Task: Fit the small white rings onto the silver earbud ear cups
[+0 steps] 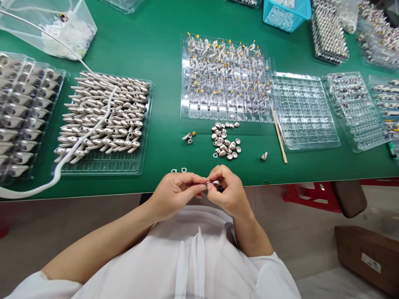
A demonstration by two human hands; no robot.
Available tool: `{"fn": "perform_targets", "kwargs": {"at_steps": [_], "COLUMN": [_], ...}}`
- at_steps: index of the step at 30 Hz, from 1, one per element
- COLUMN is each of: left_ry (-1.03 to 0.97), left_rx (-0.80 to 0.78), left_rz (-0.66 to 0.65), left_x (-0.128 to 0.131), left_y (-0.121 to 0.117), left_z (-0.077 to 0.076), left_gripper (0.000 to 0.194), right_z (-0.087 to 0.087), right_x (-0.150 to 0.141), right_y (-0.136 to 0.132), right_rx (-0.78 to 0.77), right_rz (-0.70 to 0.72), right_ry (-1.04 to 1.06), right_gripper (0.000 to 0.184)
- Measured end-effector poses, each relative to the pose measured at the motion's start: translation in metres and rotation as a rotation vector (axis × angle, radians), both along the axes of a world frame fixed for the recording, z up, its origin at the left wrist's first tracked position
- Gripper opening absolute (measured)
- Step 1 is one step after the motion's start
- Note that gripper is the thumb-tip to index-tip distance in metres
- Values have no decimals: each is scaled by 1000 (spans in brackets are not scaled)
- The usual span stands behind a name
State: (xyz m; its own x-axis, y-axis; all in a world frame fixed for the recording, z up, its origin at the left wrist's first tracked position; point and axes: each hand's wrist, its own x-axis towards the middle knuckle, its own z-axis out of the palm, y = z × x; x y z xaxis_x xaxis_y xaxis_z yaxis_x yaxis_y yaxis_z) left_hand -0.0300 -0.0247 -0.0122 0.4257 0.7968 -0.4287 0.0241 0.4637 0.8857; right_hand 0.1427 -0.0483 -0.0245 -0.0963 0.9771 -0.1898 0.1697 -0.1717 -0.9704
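Note:
In the head view my left hand (176, 193) and my right hand (229, 193) meet at the table's front edge. Both are closed, pinching one small silvery earbud part (213, 182) between thumbs and fingertips. Fingers cover most of it. Just beyond lies a loose pile of small round silver caps (222, 143). Two white rings (183, 170) rest near my left hand. A pale earbud piece with an orange tab (188, 136) lies left of the pile. To the right sits a single silver earbud piece (264, 156).
A clear tray of orange-tabbed parts (190, 110) stands behind the pile, with a clear tray (307, 112) and a wooden stick (280, 141) to its right. Left is a tray of silver shells (109, 168), crossed by a white cable (79, 143). A blue basket (282, 18) is at the back.

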Motion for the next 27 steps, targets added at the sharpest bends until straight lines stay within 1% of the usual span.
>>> {"fn": "perform_targets", "kwargs": {"at_steps": [4,8,11,14,19,27], "left_ry": [-4,-16,-7,-18,-44,3], "left_rx": [-71,-119,-131,-136,-114,-71], "left_rz": [14,44,53,52,50,36], "left_x": [1,3,5,8,10,10], "left_y": [6,11,13,14,14,11], "left_z": [3,8,8,7,5,2], "left_gripper": [19,22,22,19,16,13], "right_z": [0,2,4,2,-2,-2], "right_x": [4,13,17,18,16,16], "right_y": [-1,-6,-10,-14,-16,-16], "right_rx": [5,-20,-14,1,-9,8], "right_rz": [-16,-5,-17,-40,-62,-54], "right_ry": [-2,80,92,93,108,85], "right_gripper": [10,18,17,13,13,11]}}
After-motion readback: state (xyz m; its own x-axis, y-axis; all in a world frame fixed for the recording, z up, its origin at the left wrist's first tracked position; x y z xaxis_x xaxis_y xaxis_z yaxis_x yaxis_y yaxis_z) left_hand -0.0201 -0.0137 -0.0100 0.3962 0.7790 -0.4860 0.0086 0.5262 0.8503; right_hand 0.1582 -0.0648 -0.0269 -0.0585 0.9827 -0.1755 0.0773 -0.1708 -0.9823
